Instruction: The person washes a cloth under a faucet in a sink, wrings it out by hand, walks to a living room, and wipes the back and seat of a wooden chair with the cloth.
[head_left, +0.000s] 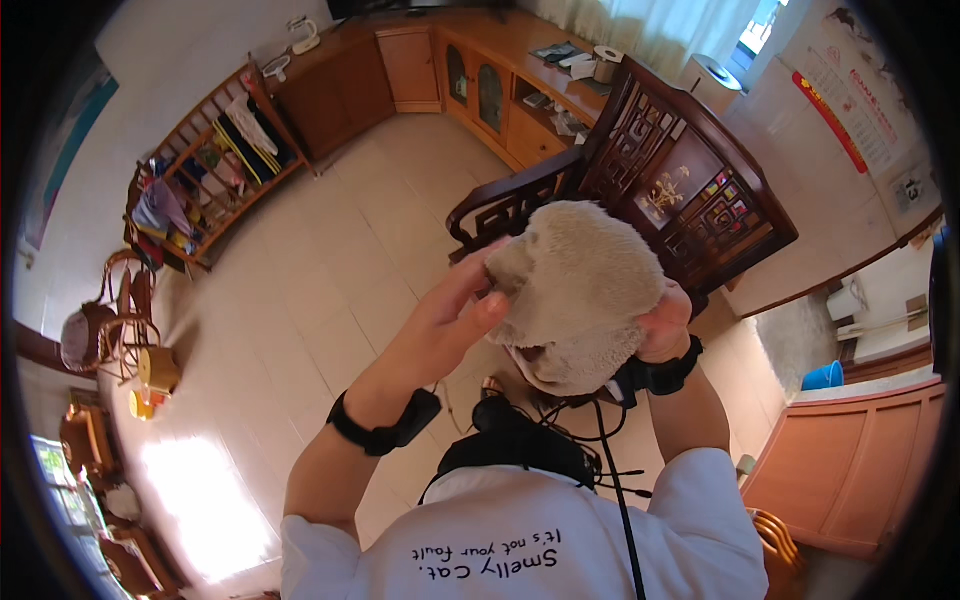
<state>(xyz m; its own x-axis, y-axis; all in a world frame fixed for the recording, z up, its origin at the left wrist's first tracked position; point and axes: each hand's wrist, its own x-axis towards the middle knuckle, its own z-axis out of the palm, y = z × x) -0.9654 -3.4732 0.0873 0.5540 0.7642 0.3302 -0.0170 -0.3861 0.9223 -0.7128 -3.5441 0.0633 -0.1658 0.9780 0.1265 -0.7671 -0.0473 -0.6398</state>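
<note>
A beige fluffy plush item (589, 270), bunched up so that its exact kind cannot be told, is held up in front of me between both hands. My left hand (469, 307) is at its left edge, the thumb on the near side and the fingers partly hidden by the fabric. On the opposite edge, my right hand (666, 322) grips the plush with bent fingers. A small dark gap shows in the folds near the bottom. Behind it stands a dark carved wooden chair (517, 187), partly covered by the plush.
Black cables (607, 465) hang at my waist. A slatted wooden rack (225, 187) with clothes stands at the left, chairs (124, 322) and stools (157, 367) below it. Wooden cabinets (480, 90) line the far wall. A blue bucket (823, 376) is at the right. Tiled floor (315, 285) spreads between.
</note>
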